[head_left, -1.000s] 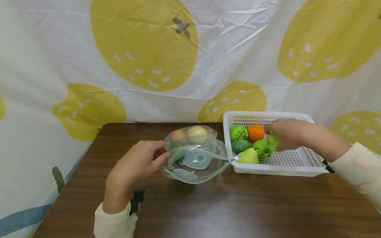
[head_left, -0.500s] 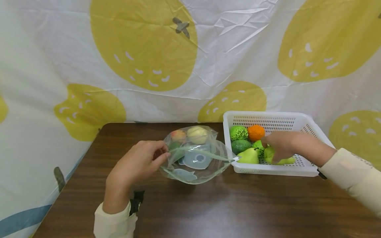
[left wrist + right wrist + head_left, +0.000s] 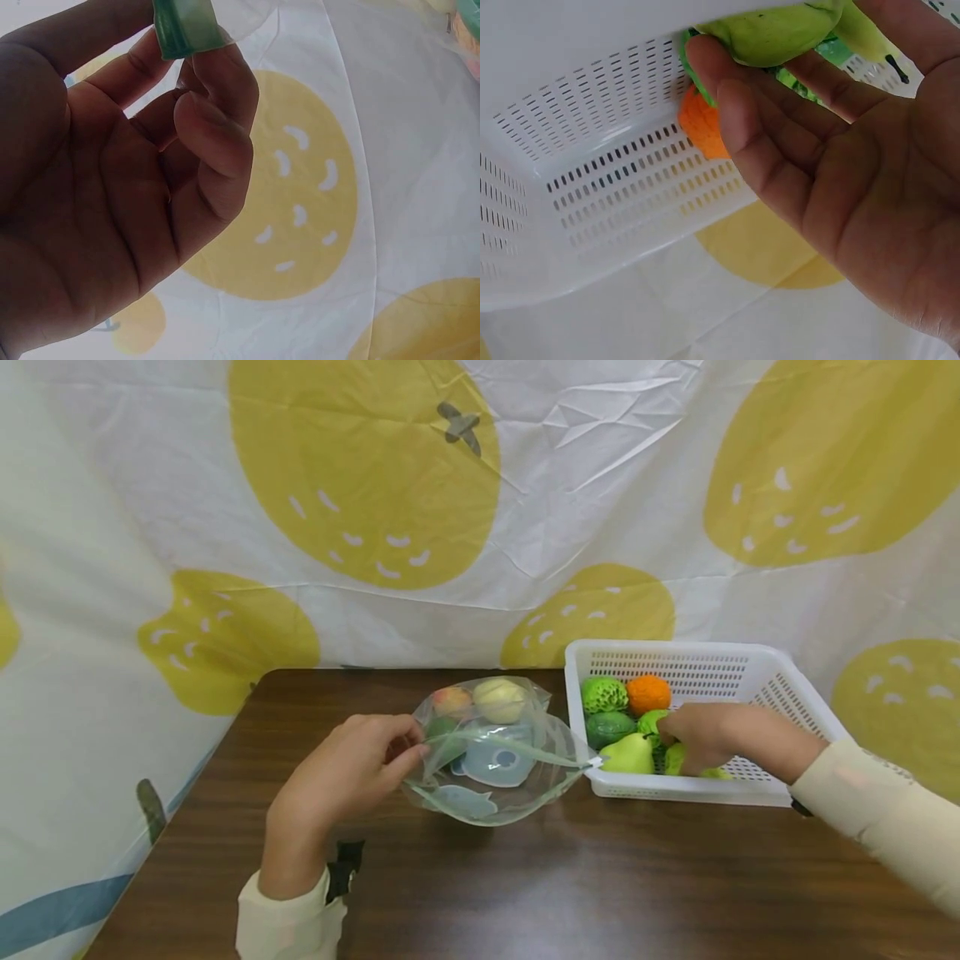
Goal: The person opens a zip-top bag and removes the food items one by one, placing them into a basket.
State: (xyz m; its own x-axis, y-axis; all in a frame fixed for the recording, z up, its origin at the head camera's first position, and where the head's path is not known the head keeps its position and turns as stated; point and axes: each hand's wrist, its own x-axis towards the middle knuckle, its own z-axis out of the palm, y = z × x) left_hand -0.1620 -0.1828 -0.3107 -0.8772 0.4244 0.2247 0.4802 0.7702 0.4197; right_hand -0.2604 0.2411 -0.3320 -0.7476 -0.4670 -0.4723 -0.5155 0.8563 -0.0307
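My left hand (image 3: pixel 345 772) pinches the left end of a clear zip bag's (image 3: pixel 551 739) green-edged mouth, which gapes on the table. The green strip end (image 3: pixel 186 28) shows at the fingers in the left wrist view. Through the plastic show a peach-coloured fruit (image 3: pixel 452 702), a pale yellow fruit (image 3: pixel 499 700) and a dark green one. My right hand (image 3: pixel 712 735) is down in the white basket (image 3: pixel 720 789), fingers curled about a yellow-green, ridged fruit (image 3: pixel 780 34). Part of that fruit is hidden behind the hand in the head view.
Beside the right hand lie a green pear (image 3: pixel 628 754), a dark green avocado-like fruit (image 3: pixel 609 729), bumpy green fruits (image 3: pixel 604 694) and an orange fruit (image 3: pixel 648 694). The brown wooden table (image 3: pixel 525 885) meets a lemon-print cloth (image 3: pixel 360 635) behind.
My right hand has come toward me and left inside the basket, and the yellow-green fruit has shifted to the basket's near side. The left hand and bag have stayed put.
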